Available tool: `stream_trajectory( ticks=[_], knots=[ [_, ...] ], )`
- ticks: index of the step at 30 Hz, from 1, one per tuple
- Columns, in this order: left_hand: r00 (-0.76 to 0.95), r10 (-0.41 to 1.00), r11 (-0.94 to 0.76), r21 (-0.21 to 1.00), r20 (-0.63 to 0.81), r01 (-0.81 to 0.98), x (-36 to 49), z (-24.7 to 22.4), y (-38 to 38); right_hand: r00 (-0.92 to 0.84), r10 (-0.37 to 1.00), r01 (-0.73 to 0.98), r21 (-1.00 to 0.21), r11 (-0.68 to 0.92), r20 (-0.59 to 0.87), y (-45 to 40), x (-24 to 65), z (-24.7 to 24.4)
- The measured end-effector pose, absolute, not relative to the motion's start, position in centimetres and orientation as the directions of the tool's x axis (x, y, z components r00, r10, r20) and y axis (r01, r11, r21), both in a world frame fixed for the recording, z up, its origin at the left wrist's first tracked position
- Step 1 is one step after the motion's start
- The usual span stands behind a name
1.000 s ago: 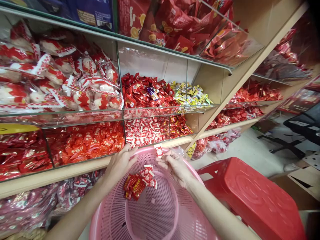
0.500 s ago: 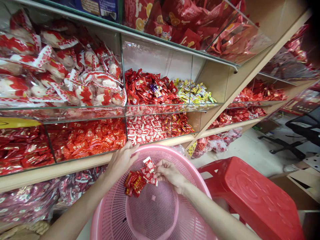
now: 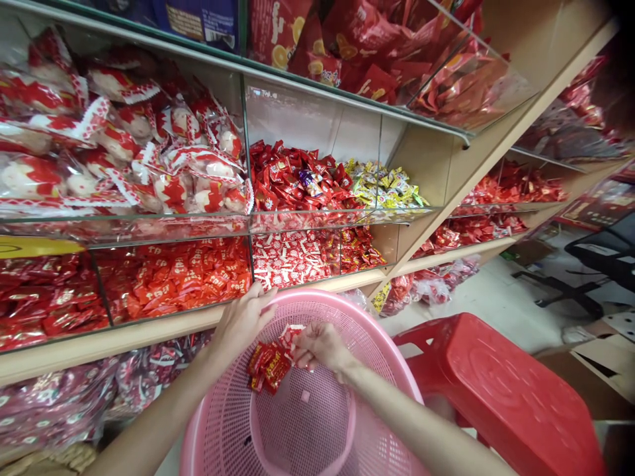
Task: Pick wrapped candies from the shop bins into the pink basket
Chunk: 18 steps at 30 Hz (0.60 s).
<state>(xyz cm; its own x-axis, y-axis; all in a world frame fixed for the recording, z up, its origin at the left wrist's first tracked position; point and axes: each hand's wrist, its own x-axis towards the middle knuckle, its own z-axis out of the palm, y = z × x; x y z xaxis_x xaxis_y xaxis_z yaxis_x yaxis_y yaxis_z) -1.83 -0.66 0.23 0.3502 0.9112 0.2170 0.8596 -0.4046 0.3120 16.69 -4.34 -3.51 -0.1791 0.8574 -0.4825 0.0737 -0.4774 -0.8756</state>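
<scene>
The right hand (image 3: 317, 345) curls its fingers over red-and-white packets (image 3: 288, 336) inside the pink basket (image 3: 307, 430); whether it grips one cannot be told. The left hand (image 3: 243, 320) clasps the basket's far rim. Red-and-gold packets (image 3: 275, 369) lie just beside the others. Beyond are candy-filled shelves (image 3: 149, 335); rightward, a red stool (image 3: 516, 377).

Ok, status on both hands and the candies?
Left hand on rim of pink basket. Right hand inside, at red-and-white candies, grip unclear. Red-and-gold candies alongside. Right hand partly blocks view.
</scene>
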Motion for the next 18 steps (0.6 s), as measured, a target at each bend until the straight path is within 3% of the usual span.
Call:
stream_trajectory(
  ticks=[3, 6, 8, 10, 13, 18],
  knots=[
    [0.358, 0.910, -0.410, 0.323, 0.210, 0.853, -1.8, 0.3, -0.6, -0.157, 0.906, 0.215, -0.909, -0.358, -0.394, -3.8, 17.2, -3.2],
    [0.358, 0.914, -0.404, 0.332, 0.192, 0.853, -1.9, 0.3, -0.6, -0.099, 0.988, 0.338, -0.938, -0.080, -0.120, -1.8, 18.5, -1.4],
    [0.353, 0.916, -0.398, 0.329, 0.189, 0.856, -1.9, 0.2, -0.5, -0.012, 0.994, 0.469, -0.877, 0.100, 0.106, 0.6, 19.4, 0.3],
    [0.357, 0.914, -0.403, 0.330, 0.194, 0.853, -2.0, 0.2, -0.5, 0.072, 0.971, 0.614, -0.777, 0.135, 0.226, 3.4, 19.9, 1.6],
    [0.360, 0.914, -0.404, 0.325, 0.189, 0.855, -2.0, 0.2, -0.5, 0.120, 0.977, 0.667, -0.744, 0.055, 0.179, 7.2, 19.8, 2.0],
    [0.350, 0.922, -0.386, 0.330, 0.165, 0.861, -1.9, 0.3, -0.6, 0.137, 0.990, 0.617, -0.785, -0.053, 0.041, 10.0, 18.7, 0.4]
  ],
)
